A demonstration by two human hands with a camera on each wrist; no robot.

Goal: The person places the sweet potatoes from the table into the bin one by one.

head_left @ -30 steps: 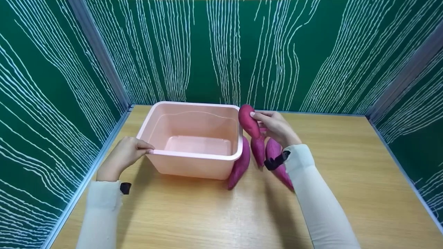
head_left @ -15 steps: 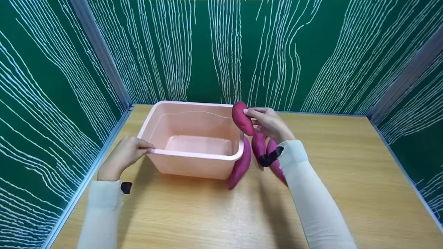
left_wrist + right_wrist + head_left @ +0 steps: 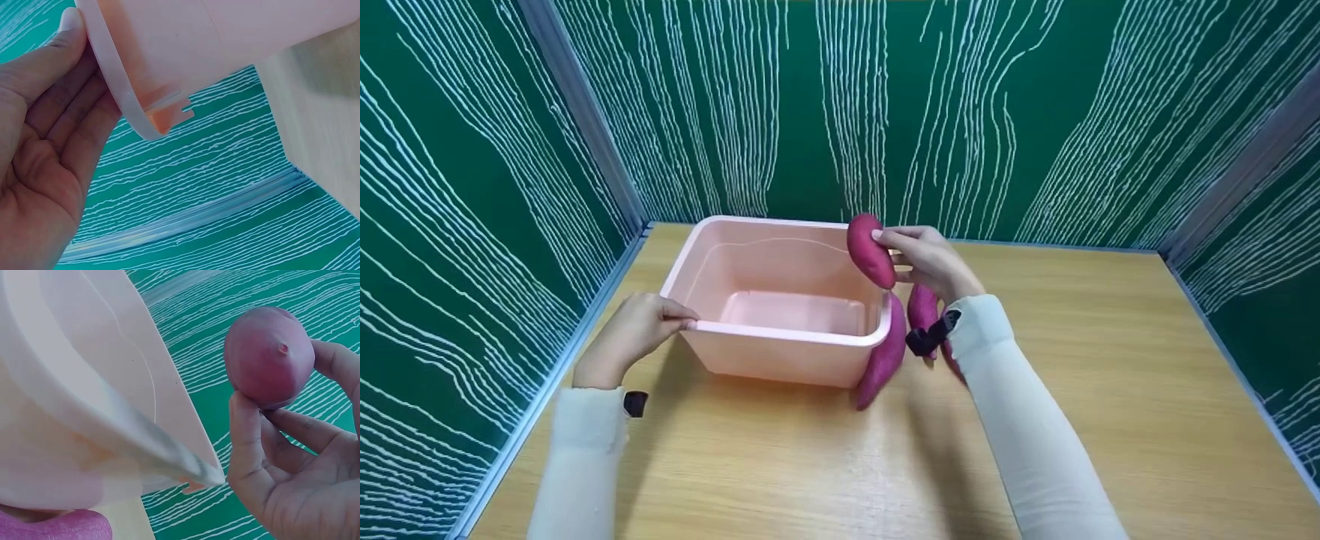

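Note:
A pink plastic bin (image 3: 780, 337) stands on the table, and nothing lies on the part of its floor that shows. My left hand (image 3: 636, 334) pinches its near left rim between thumb and fingers; the left wrist view shows the thumb on the rim (image 3: 115, 73) and the fingers beneath. Over the bin's right rim, my right hand (image 3: 934, 259) holds a reddish sweet potato (image 3: 870, 251) between thumb and fingertips. In the right wrist view this sweet potato (image 3: 270, 357) points its tip at the camera, apart from the bin.
A purple sweet potato (image 3: 883, 360) lies against the bin's right side. Two more, one a purple sweet potato (image 3: 922, 307) and one a partly hidden sweet potato (image 3: 954, 364), lie under my right wrist. Green walls (image 3: 802, 112) with white lines enclose the wooden table (image 3: 780, 465).
My right hand has moved left with the reddish sweet potato, from beside the bin to over its right rim. The left hand keeps its hold on the rim.

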